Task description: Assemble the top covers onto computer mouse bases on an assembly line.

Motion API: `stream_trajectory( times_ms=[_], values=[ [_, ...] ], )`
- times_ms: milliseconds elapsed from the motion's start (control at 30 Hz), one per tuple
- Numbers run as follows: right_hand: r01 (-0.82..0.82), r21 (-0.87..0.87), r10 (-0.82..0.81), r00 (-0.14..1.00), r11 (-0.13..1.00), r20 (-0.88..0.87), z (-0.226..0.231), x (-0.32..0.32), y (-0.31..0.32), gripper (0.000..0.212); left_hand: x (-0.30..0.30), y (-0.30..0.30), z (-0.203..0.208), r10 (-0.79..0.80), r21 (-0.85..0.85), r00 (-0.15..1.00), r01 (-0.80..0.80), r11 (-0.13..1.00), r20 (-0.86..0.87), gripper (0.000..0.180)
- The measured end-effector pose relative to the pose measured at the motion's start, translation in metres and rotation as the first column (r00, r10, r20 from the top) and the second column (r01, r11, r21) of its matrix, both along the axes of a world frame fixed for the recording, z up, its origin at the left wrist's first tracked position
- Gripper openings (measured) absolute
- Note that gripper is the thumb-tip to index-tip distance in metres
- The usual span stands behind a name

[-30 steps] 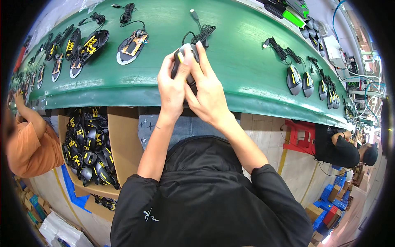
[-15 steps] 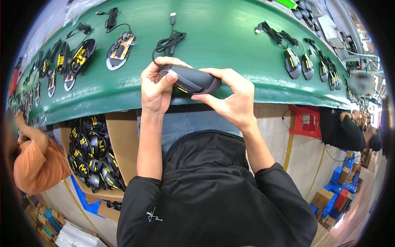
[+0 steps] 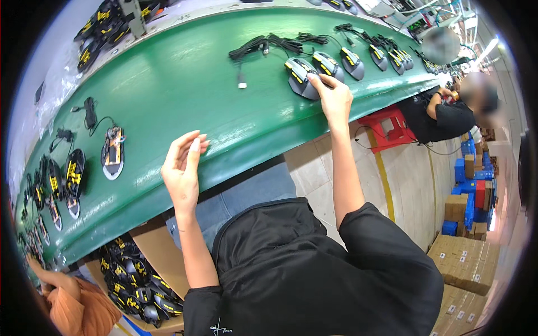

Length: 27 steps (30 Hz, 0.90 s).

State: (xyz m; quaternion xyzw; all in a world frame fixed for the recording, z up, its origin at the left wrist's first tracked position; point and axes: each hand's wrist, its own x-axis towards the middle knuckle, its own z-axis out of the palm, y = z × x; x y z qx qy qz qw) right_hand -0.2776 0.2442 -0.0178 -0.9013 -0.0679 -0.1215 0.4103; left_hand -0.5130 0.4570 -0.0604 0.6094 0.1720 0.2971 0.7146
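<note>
My right hand (image 3: 335, 101) is at a grey and black computer mouse (image 3: 301, 80) with yellow side parts, which lies on the green work table. Thumb and fingers are closed on the right edge of this mouse. Its black cable (image 3: 249, 49) is bundled on the table behind it. A second mouse (image 3: 328, 65) stands just beyond my fingers, at the start of a row running right. Over the front part of the table, my left hand (image 3: 182, 171) is empty, its fingers loosely bent and apart. Left of it lies an opened mouse base (image 3: 113, 151) with bare circuit parts.
Opened mouse shells (image 3: 73, 175) line the table's left side. Below the table edge, a cardboard box (image 3: 162, 246) holds many black and yellow shells. A red stool (image 3: 386, 127) and a co-worker in black (image 3: 448, 119) are at right; a co-worker in orange (image 3: 84, 308) is at lower left.
The mouse held in both hands has moved right and down onto the table beside the row. My left hand has let go and moved left. The view has turned rightward.
</note>
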Motion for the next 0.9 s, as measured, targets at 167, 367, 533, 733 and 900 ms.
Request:
stream_trajectory(
  times_ms=[167, 367, 533, 733, 900],
  values=[
    [-0.101, -0.149, 0.143, 0.941, 0.984, 0.308, -0.016, -0.01, 0.007, 0.058, -0.001, 0.004, -0.003, 0.043, 0.027, 0.999, -0.043, 0.999, -0.003, 0.022],
    [-0.144, -0.162, 0.189, 0.931, 0.976, 0.311, -0.028, -0.002, 0.008, 0.069, -0.01, 0.009, -0.002, 0.065, 0.021, 0.996, -0.066, 0.998, 0.069, 0.021],
    [-0.084, -0.187, 0.141, 0.939, 0.979, 0.315, -0.037, 0.003, 0.007, 0.069, -0.044, 0.039, 0.008, 0.575, 0.655, 0.817, -0.412, 0.634, -0.042, 0.021],
    [-0.044, -0.22, 0.142, 0.881, 0.974, 0.452, -0.037, -0.004, 0.02, 0.067, -0.092, 0.129, -0.024, 0.872, 0.986, 0.465, 0.02, 0.164, -0.154, 0.053],
    [0.057, -0.134, 0.038, 0.79, 0.989, 0.612, -0.026, -0.023, 0.017, 0.047, -0.076, 0.109, -0.005, 0.793, 0.958, 0.601, -0.155, 0.24, -0.102, 0.043]
  ],
)
